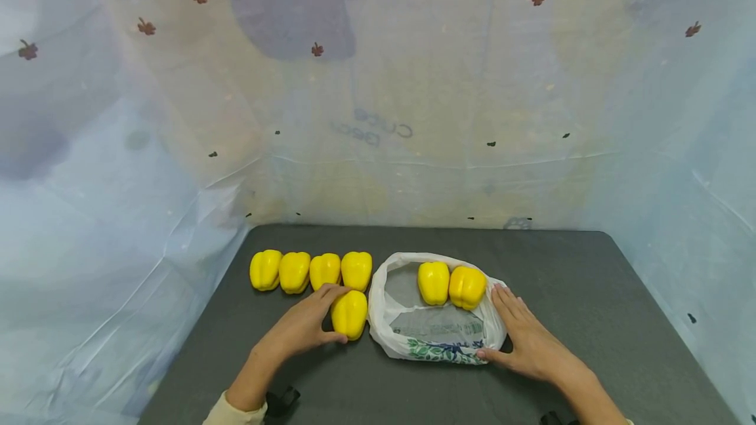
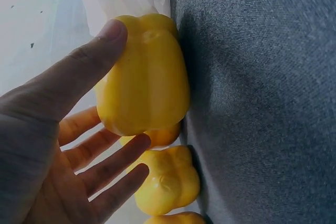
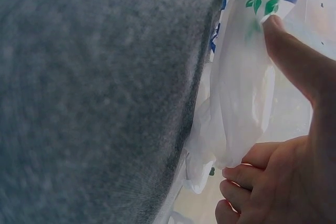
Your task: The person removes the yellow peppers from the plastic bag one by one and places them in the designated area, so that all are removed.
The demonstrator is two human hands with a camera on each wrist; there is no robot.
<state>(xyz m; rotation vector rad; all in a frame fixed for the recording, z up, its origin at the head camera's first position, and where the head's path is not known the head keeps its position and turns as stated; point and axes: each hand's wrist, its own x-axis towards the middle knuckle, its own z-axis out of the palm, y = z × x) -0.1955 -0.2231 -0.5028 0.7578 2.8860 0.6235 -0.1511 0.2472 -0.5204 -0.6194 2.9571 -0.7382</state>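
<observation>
Glossy yellow bell pepper point(image 1: 349, 315) is just beside the 9 o'clock edge of the white plastic bag w/ green & blue leaf print point(image 1: 390, 346). L hand point(image 1: 301, 324) pinches it, thumb at its 6 o'clock end, index at 12, other fingers loosely apart, prob. b/c a lengthwise span grips firmer; can't tell if it's lifted. Bag lies mouth up, R hand point(image 1: 531, 344) at its 4 o'clock, thumb & fingers spread wide against the rim, presumably bracing it so the mouth stays wide. Two matching yellow peppers point(image 1: 434, 283) lie inside, approx. 12 to 1 o'clock. Four more yellow peppers point(image 1: 294, 273) line up at the pinched one's 10 to 12, prob. for easy reach, on the dark grey table point(image 1: 561, 267).
</observation>
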